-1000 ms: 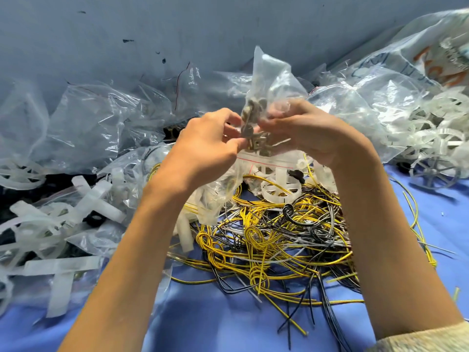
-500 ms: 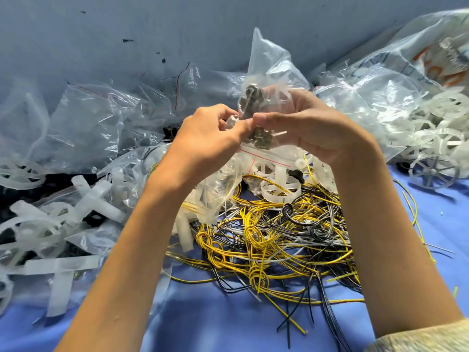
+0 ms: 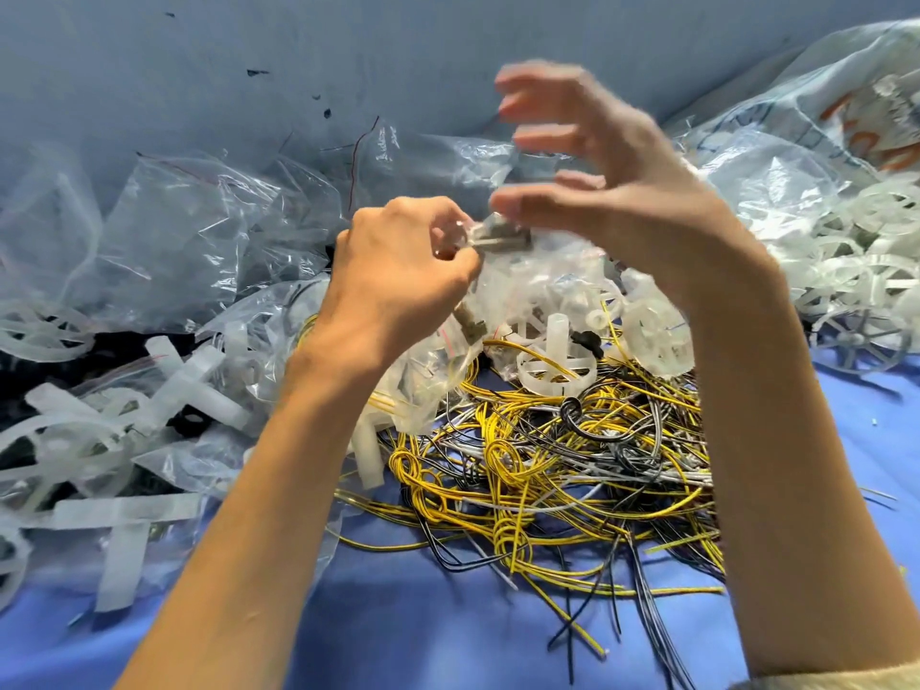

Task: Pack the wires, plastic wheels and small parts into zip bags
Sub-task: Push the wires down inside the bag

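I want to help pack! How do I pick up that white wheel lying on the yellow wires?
Pinch the white wheel by its hub post, coming from above. It lies flat on the wires with the post standing up free; the rim sits low among strands, probably harder to grab.

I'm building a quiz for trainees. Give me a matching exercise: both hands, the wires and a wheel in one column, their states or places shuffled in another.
1 left hand
2 right hand
3 wires
4 white wheel

A tangled heap on the blue cloth
B fingers spread
C pinches a small bag
D sits on the wires' far edge

Pairs: 1-C, 2-B, 3-A, 4-D
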Motion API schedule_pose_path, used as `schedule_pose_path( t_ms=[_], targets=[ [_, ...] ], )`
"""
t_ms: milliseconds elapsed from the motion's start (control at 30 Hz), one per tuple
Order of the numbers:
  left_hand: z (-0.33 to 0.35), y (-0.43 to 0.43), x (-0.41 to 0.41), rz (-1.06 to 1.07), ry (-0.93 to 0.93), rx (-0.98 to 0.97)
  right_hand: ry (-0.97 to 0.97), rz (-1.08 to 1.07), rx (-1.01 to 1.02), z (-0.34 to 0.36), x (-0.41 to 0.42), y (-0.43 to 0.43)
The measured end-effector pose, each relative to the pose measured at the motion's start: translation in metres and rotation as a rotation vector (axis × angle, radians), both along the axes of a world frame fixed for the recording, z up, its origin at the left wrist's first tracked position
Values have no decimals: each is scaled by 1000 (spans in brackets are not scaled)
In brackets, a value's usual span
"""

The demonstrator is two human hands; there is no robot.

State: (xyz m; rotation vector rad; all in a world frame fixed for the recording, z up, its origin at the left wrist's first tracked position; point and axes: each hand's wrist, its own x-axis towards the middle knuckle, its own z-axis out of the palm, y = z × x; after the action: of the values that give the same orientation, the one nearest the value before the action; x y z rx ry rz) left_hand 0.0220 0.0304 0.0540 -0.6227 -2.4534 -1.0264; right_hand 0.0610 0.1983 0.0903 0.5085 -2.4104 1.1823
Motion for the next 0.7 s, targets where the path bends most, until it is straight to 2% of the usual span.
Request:
schedule_pose_path(
  t_ms=[100, 167, 233, 300, 433, 500, 633, 700],
  targets=[
    [-3, -2, -1, -90, -49, -15, -269, -34, 466, -7, -2, -9],
    [-4, -2, -2, -113, -57, 29, -331, -47, 552, -16, -7, -12],
    [-4, -2, -4, -96, -40, 62, -351, -41, 466, -21, -11, -11],
    [-4, -3, -6, -83, -48, 10, -386, -72, 379, -23, -15, -8],
    [-4, -16, -10, -53, -235, -361, -481, -94, 368, -32, -21, -10],
    [-8, -21, -11, -17, -303, -469, -555, -48, 269, -36, -23, -16],
    [-4, -16, -6, 17, -254, -397, -641, 34, 129, -41, -23, -30],
    [1, -10, -1, -22, -191, -342, -650, 48, 196, -45, -24, -36]
  ],
)
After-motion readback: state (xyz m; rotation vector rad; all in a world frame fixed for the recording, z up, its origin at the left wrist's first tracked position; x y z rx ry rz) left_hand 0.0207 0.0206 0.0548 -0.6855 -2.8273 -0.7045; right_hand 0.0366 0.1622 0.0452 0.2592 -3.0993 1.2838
